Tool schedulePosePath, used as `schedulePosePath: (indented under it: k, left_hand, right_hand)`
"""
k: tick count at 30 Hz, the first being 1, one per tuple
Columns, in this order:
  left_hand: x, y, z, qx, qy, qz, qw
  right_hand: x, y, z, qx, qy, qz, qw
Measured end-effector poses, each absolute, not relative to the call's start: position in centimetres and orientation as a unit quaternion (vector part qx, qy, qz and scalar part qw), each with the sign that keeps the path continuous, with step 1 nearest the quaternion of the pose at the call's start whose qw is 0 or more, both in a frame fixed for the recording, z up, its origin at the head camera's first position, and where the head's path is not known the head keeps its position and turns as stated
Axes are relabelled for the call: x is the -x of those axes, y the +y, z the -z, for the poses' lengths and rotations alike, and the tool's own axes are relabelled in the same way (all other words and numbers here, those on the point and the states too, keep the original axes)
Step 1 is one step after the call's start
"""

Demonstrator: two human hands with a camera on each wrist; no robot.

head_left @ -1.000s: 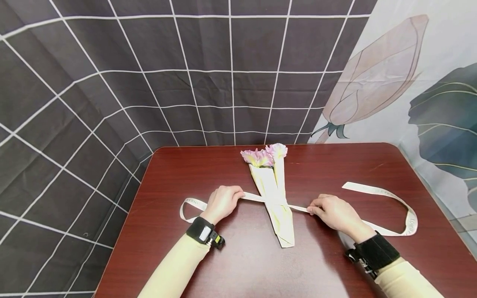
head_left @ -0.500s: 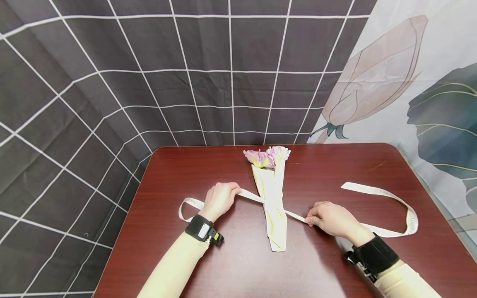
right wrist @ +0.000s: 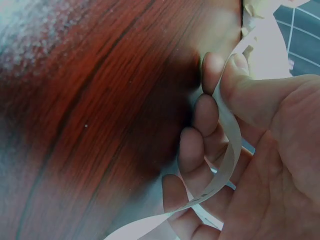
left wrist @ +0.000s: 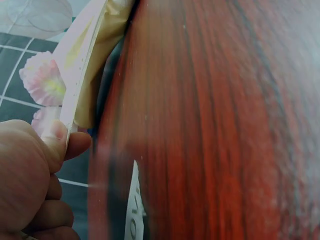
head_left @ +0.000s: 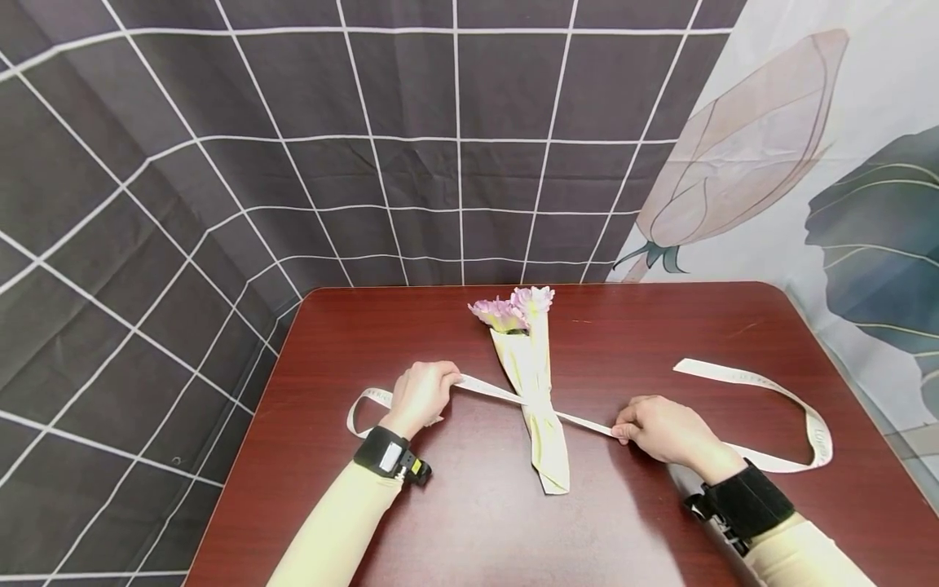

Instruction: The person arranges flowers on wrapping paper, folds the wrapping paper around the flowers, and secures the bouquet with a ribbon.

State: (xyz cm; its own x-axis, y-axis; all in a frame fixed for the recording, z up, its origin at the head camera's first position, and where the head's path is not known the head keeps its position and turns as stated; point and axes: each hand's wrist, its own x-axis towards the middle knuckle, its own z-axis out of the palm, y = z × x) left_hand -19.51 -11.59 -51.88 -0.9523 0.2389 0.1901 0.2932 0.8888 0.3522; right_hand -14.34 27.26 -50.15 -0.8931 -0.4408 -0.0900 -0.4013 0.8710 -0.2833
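A bouquet of pink flowers in pale yellow wrapping lies on the table, cinched at its middle by a white printed ribbon. To its left, my left hand pinches one end stretch of the ribbon between thumb and index finger, as the left wrist view shows with the ribbon running up to the wrapping. On the other side my right hand pinches the ribbon's other stretch. In the right wrist view that ribbon passes from the fingertips down across the palm. Between the hands the ribbon is taut.
The brown wooden table reaches back to a dark gridded curtain. A long loose ribbon tail curves over the table at the right. A shorter loop lies behind the left hand.
My left hand has drawn a little further left with its ribbon, and the right hand sits slightly lower. The bouquet has shifted and swung slightly, and its wrapping looks narrower at the ribbon.
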Motion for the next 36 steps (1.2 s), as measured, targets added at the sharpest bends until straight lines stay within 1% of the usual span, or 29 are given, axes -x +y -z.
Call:
schedulePosePath:
  k: [7, 15, 24, 31, 36]
  left_hand:
    - [19.5, -12.0, 51.7, 0.130, -0.969, 0.192, 0.081]
    - [19.8, -12.5, 51.7, 0.108, -0.971, 0.202, 0.066]
    - [19.6, -12.9, 51.6, 0.081, -0.972, 0.210, 0.073]
    - [19.1, -13.3, 51.5, 0.087, -0.976, 0.193, 0.043]
    - [19.0, -13.2, 51.0, 0.107, -0.977, 0.179, 0.047]
  right_hand:
    - [14.3, 27.6, 50.2, 0.231, 0.962, 0.123, 0.077]
    - [14.1, 28.1, 50.1, 0.218, 0.962, 0.134, 0.093]
    - [13.6, 28.8, 50.3, 0.211, 0.961, 0.144, 0.101]
    - [13.7, 28.3, 50.0, 0.214, 0.961, 0.136, 0.114]
    - [13.8, 27.8, 49.6, 0.212, 0.963, 0.117, 0.120]
